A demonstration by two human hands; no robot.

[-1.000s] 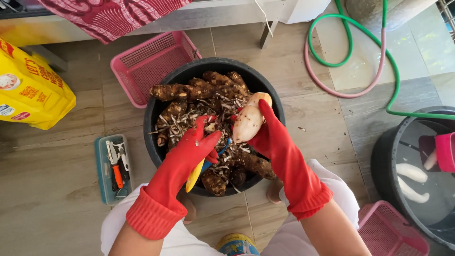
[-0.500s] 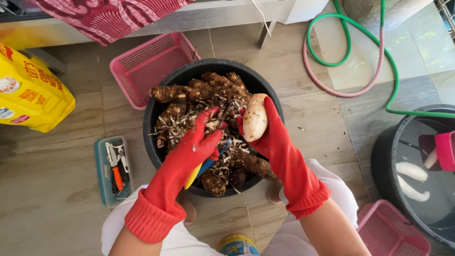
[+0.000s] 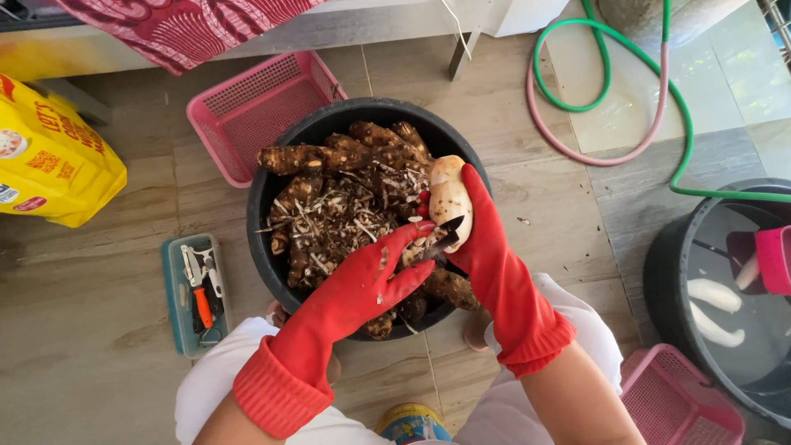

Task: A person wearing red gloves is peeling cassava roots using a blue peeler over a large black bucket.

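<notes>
Right hand (image 3: 482, 235) cups pale peeled root (image 3: 449, 198); left hand (image 3: 375, 276) just beside.

The tiled floor (image 3: 107, 363) carries a black tub (image 3: 272, 177), pink basket (image 3: 247, 107), tool tray (image 3: 177, 272) (teal) and hose (image 3: 610, 107).

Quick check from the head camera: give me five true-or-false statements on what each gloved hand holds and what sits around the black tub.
1. The right hand holds a partly peeled root over the black tub. True.
2. The left hand holds a knife against that root. True.
3. The gloves are blue. False: both are red.
4. The pink basket lies behind the tub, on the floor. True.
5. The small tool tray sits inside the tub. False: it lies on the floor beside it.
</notes>
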